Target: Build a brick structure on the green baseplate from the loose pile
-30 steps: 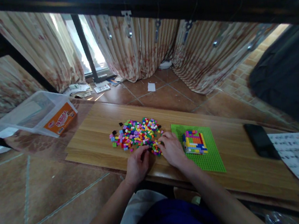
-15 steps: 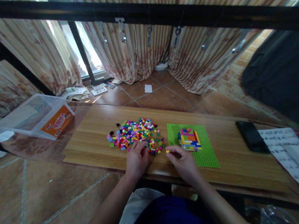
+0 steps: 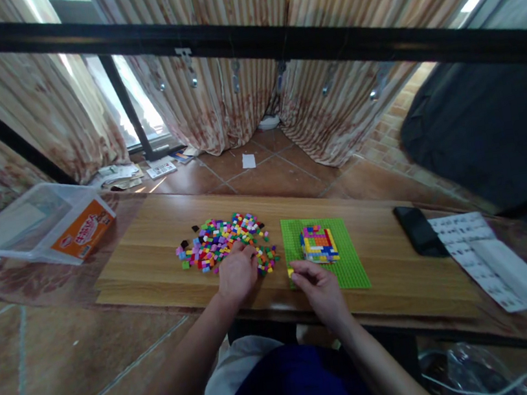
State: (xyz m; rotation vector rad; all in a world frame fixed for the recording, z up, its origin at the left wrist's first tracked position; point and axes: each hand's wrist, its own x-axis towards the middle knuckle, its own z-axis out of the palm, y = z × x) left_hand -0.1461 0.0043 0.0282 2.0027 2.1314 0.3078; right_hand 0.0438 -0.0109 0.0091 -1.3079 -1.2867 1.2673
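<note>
My right hand [image 3: 319, 286] pinches a small yellow toy brick [image 3: 291, 273] between thumb and fingers, over the left edge of a green baseplate [image 3: 353, 270]. Just beyond that hand, a low block of multicoloured bricks [image 3: 319, 244] stands on the baseplate, with a yellow and white rim around its top. My left hand [image 3: 238, 274] reaches into the near side of a heap of loose bricks [image 3: 214, 236]. Its fingers are bent together, and whatever they hold is hidden.
The wooden board [image 3: 146, 266] lies on a low table. A clear plastic box [image 3: 46, 221] with an orange label sits to the left. To the right are a black phone [image 3: 419, 231] and printed sheets [image 3: 465, 234]. A black metal bar [image 3: 231, 38] crosses in front.
The view has swung slightly to the right. My left hand has pushed further into the heap. My right hand, still holding the yellow brick, has shifted a little right over the baseplate's edge.
</note>
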